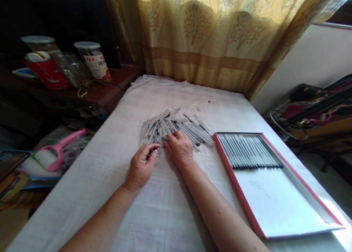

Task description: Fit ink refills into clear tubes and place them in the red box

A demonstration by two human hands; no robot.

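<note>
The loose tubes (189, 131) lie in a messy heap on the worktop (110, 171), in front of both hands. Many cross over each other, and some have dark ends. The left hand (141, 167) is at the near edge of the heap, thumb and finger close together — I cannot tell if they pinch a tube. The right hand (180, 149) has its fingers bent, with the tips at the heap; what they hold, if anything, is hidden.

The step looks like picking among the tubes. It would be best to take one from the top or the edge, where nothing lies over it. A tube pulled from under the rest could drag others along. A soft pinch should be enough, as the tubes look thin and light. One hand can keep the heap calm while the other lifts.

To the right is a box (277, 204), with a neat row (249, 153) of tubes at its far end, dark tips toward the person. Sleeves and arms should keep off its rim — a bump could upset that row.
</note>
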